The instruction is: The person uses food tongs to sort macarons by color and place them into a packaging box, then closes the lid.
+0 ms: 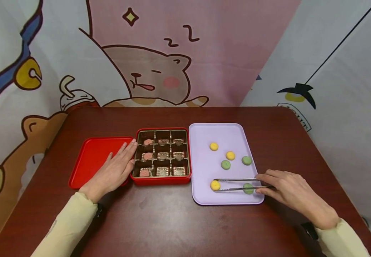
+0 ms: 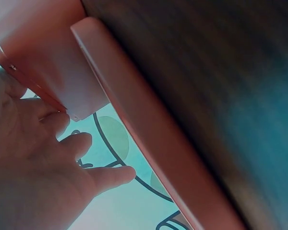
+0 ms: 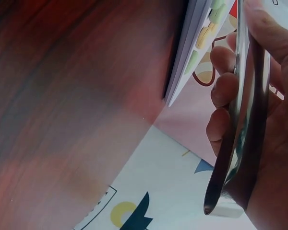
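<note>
My right hand [image 1: 290,191] grips a pair of metal tongs [image 3: 249,110] reaching left across the lilac tray [image 1: 204,134]. The tong tips stand either side of a yellow macaron [image 1: 215,185] near the tray's front left. A green macaron [image 1: 248,188] shows between the tong arms close to my fingers. My left hand [image 1: 113,175] has its fingers straight against the left side of the red box [image 1: 163,181]. Inside, a gold divided insert [image 1: 163,154] has three pink macarons [image 1: 148,156] down its left column, one per compartment. In the left wrist view, my left fingers [image 2: 53,124] touch the box wall.
A red lid [image 1: 92,157] lies left of the box, partly under my left hand and forearm. Farther back on the tray are two yellow macarons [image 1: 230,155] and two green macarons [image 1: 246,160]. The brown table [image 1: 159,221] ends at a cartoon-printed cloth [image 1: 237,53].
</note>
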Demonstrator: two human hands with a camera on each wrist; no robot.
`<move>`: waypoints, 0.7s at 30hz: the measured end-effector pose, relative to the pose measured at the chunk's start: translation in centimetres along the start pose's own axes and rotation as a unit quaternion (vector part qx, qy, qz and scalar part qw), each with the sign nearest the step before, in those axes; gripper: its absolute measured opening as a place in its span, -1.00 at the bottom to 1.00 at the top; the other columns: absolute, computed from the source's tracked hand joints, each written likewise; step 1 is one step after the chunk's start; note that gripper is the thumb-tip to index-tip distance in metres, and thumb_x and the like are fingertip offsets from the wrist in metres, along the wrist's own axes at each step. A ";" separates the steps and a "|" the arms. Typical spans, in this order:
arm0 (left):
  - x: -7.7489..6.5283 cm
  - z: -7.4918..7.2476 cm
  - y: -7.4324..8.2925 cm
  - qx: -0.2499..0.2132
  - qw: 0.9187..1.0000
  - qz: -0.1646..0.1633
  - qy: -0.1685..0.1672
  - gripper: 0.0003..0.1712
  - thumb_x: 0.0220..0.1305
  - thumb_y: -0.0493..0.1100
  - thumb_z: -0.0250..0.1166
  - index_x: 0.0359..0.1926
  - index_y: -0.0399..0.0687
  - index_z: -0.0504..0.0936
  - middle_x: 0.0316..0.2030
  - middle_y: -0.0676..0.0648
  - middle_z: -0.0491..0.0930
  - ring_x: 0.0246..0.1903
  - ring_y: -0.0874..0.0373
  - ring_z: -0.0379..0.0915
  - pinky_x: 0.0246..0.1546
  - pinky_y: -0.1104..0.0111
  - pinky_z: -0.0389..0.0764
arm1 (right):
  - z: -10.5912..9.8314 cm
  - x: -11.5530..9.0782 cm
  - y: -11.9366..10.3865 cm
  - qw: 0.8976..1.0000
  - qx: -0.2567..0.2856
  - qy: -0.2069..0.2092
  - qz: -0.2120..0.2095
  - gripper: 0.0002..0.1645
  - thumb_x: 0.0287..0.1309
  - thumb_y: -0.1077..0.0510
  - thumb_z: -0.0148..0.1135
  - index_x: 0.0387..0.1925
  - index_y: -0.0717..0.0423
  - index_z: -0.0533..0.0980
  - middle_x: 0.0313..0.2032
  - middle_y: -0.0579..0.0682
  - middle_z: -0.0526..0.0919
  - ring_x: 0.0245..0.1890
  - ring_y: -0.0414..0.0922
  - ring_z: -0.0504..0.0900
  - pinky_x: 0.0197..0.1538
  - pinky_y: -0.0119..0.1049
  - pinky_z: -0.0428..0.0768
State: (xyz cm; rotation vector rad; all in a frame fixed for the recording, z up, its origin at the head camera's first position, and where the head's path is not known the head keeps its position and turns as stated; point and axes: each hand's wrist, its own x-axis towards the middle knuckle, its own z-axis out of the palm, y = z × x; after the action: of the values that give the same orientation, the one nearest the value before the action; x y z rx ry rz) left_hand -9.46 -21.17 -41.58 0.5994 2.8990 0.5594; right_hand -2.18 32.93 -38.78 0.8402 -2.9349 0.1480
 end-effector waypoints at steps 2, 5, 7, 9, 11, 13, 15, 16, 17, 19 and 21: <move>0.0 0.0 0.0 -0.002 1.000 -0.002 -0.002 -0.24 0.64 0.04 -0.10 0.68 -0.03 -0.11 0.65 -0.10 -0.15 0.61 -0.18 -0.23 0.40 -0.43 -0.07 | 0.0 0.1 0.0 1.000 0.002 0.001 -0.001 -0.48 -0.03 -0.17 0.62 -0.04 -0.04 0.76 -0.42 -0.38 0.51 -0.49 -0.42 0.34 -0.48 -0.45 0.43; -0.1 0.0 0.0 -0.003 1.000 -0.003 -0.001 -0.24 0.64 0.04 -0.10 0.68 -0.02 -0.11 0.65 -0.10 -0.15 0.61 -0.19 -0.23 0.40 -0.43 -0.07 | 0.1 0.2 0.0 1.000 0.001 0.003 -0.002 -0.49 -0.05 -0.15 0.63 -0.06 -0.03 0.77 -0.45 -0.39 0.48 -0.51 -0.43 0.31 -0.49 -0.48 0.38; -0.1 0.0 0.0 -0.004 1.000 -0.004 0.000 -0.24 0.64 0.05 -0.10 0.68 -0.01 -0.11 0.66 -0.09 -0.15 0.61 -0.19 -0.23 0.41 -0.43 -0.07 | 0.1 0.2 0.0 1.000 0.001 0.004 -0.003 -0.50 -0.05 -0.15 0.63 -0.07 -0.03 0.77 -0.46 -0.40 0.45 -0.52 -0.44 0.29 -0.50 -0.49 0.35; -0.1 -0.1 0.0 -0.006 1.000 -0.006 0.000 -0.25 0.64 0.05 -0.11 0.68 0.00 -0.11 0.66 -0.09 -0.16 0.61 -0.19 -0.23 0.41 -0.43 -0.07 | 0.1 0.3 -0.1 1.000 -0.002 0.005 -0.003 -0.50 -0.05 -0.15 0.63 -0.07 -0.04 0.77 -0.48 -0.42 0.42 -0.53 -0.44 0.28 -0.50 -0.49 0.32; -0.1 -0.1 0.0 -0.008 1.000 -0.008 0.001 -0.25 0.64 0.05 -0.11 0.68 0.00 -0.11 0.66 -0.08 -0.16 0.61 -0.19 -0.23 0.41 -0.42 -0.06 | 0.1 0.4 -0.1 1.000 -0.004 0.007 -0.003 -0.50 -0.06 -0.15 0.63 -0.08 -0.05 0.77 -0.49 -0.42 0.40 -0.54 -0.44 0.27 -0.51 -0.49 0.31; -0.1 -0.1 0.0 -0.010 1.000 -0.008 0.001 -0.25 0.65 0.04 -0.11 0.68 0.00 -0.11 0.66 -0.08 -0.16 0.61 -0.19 -0.23 0.41 -0.42 -0.06 | 0.0 0.4 -0.1 1.000 -0.004 0.010 -0.003 -0.50 -0.06 -0.15 0.63 -0.08 -0.04 0.77 -0.49 -0.41 0.41 -0.54 -0.44 0.27 -0.52 -0.48 0.30; -0.2 -0.1 0.0 -0.011 1.000 -0.008 0.000 -0.25 0.65 0.04 -0.10 0.68 0.00 -0.11 0.66 -0.08 -0.16 0.61 -0.19 -0.24 0.41 -0.42 -0.07 | -0.1 0.5 -0.2 1.000 -0.006 0.016 -0.002 -0.50 -0.07 -0.15 0.64 -0.09 -0.04 0.77 -0.49 -0.41 0.42 -0.55 -0.44 0.27 -0.52 -0.49 0.31; -0.2 -0.1 -0.1 -0.010 1.000 -0.007 0.000 -0.25 0.65 0.04 -0.11 0.68 0.00 -0.11 0.66 -0.09 -0.16 0.61 -0.19 -0.23 0.41 -0.42 -0.07 | -0.1 0.6 -0.2 1.000 -0.006 0.022 -0.004 -0.51 -0.07 -0.15 0.64 -0.10 -0.04 0.77 -0.50 -0.41 0.41 -0.55 -0.44 0.27 -0.52 -0.49 0.31; -0.2 -0.1 -0.1 -0.011 1.000 -0.006 0.001 -0.25 0.65 0.04 -0.11 0.68 0.00 -0.11 0.66 -0.09 -0.16 0.61 -0.19 -0.23 0.41 -0.42 -0.07 | -0.1 0.7 -0.2 1.000 -0.005 0.027 -0.005 -0.51 -0.08 -0.14 0.64 -0.10 -0.05 0.77 -0.50 -0.41 0.41 -0.55 -0.44 0.26 -0.52 -0.49 0.30; -0.2 0.0 -0.1 -0.010 1.000 -0.005 0.001 -0.25 0.65 0.04 -0.10 0.68 0.01 -0.11 0.66 -0.09 -0.15 0.61 -0.19 -0.23 0.42 -0.41 -0.06 | -0.3 0.8 -0.2 0.999 -0.007 0.037 -0.005 -0.51 -0.09 -0.14 0.65 -0.10 -0.05 0.77 -0.50 -0.41 0.42 -0.55 -0.44 0.27 -0.53 -0.49 0.32; -0.1 0.0 0.0 -0.007 1.000 -0.003 0.002 -0.24 0.65 0.05 -0.10 0.68 0.02 -0.11 0.66 -0.08 -0.15 0.61 -0.20 -0.22 0.42 -0.41 -0.06 | -0.6 1.0 -0.3 0.999 -0.008 0.049 -0.007 -0.51 -0.11 -0.13 0.65 -0.10 -0.05 0.77 -0.50 -0.40 0.42 -0.55 -0.43 0.28 -0.53 -0.48 0.34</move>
State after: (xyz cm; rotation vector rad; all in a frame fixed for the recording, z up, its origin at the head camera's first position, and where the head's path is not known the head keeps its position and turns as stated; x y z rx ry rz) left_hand -9.36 -21.28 -41.54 0.5884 2.8969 0.5812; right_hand -2.84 32.28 -38.04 0.8261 -2.8343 0.1610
